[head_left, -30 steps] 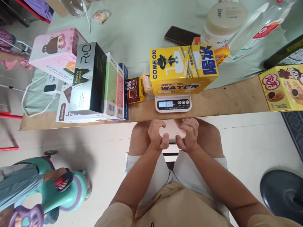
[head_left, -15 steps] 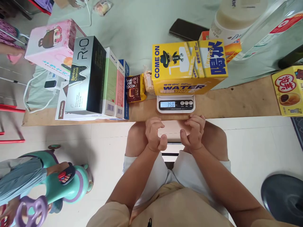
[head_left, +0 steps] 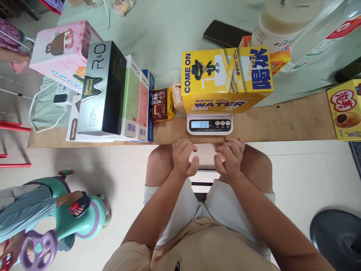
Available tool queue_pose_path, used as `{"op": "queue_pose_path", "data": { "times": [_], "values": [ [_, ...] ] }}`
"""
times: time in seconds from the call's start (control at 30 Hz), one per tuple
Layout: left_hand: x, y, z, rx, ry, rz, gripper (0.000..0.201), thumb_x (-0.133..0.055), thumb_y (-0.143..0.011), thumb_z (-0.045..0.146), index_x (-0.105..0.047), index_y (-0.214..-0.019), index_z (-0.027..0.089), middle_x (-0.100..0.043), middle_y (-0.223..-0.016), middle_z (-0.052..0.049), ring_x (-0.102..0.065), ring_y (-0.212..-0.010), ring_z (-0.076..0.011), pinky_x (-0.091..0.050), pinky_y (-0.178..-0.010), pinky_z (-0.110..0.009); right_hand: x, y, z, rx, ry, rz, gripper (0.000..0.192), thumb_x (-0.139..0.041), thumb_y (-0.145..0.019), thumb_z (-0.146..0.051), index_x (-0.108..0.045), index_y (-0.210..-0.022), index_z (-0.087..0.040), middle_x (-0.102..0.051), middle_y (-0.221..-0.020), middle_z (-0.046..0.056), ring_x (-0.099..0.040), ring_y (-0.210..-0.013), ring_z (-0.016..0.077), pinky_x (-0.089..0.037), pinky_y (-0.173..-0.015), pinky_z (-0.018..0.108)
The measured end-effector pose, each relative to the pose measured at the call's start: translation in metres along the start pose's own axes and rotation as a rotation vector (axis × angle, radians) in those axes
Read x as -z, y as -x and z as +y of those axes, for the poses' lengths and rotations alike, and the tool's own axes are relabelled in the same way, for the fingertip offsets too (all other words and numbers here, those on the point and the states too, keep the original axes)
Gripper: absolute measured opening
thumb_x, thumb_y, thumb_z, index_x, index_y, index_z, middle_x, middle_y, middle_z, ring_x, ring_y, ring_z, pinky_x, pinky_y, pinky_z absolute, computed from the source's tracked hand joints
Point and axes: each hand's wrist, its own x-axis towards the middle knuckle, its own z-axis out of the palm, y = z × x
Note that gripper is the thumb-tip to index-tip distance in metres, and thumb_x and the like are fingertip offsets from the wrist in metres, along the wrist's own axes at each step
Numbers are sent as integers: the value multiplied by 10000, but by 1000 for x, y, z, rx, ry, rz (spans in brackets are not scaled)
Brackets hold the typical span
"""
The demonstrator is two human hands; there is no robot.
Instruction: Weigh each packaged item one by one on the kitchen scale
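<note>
Both hands [head_left: 208, 160] curled around a pale phone [head_left: 205, 152], yellow box [head_left: 225, 81] atop scale [head_left: 210, 124] ahead

Carton [head_left: 225, 81]: yellow, blue lettering, black cartoon figure. Scale [head_left: 210, 123]: white, pale blue display. Snack packet [head_left: 159, 105]: brown with yellow edge. Tall box [head_left: 103, 88]: black and silver. Box behind it [head_left: 60, 54]: pink, cartoon print. Worktop [head_left: 282, 120]: bare brown wood; cloth [head_left: 163, 37] pale green. Ride-on toy [head_left: 70, 222]: teal and purple.
</note>
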Motion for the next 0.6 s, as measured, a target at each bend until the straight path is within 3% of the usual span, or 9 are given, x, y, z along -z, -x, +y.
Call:
{"op": "queue_pose_path", "data": {
  "times": [0.47, 0.6],
  "values": [
    [0, 1, 1, -32, 5, 7, 287, -405, -1020, 390, -521, -822, 218, -588, -733, -28, -559, -718, -198, -389, -726, -375, 7, -5, -1, 64, 39, -41, 28, -566, -870, -256, -583, -860, -236, -598, -821, 38, -639, -1060, 260, -466, -991, 492],
    [3, 4, 1, -19, 40, 0, 259, -416, -1007, 375, -528, -833, 219, -597, -748, -38, -555, -733, -208, -385, -728, -376, 29, -21, -5, 109, 26, -132, 45, -590, -871, -230, -586, -916, -229, -637, -866, 39, -663, -1039, 248, -543, -929, 459]
  ]
}}
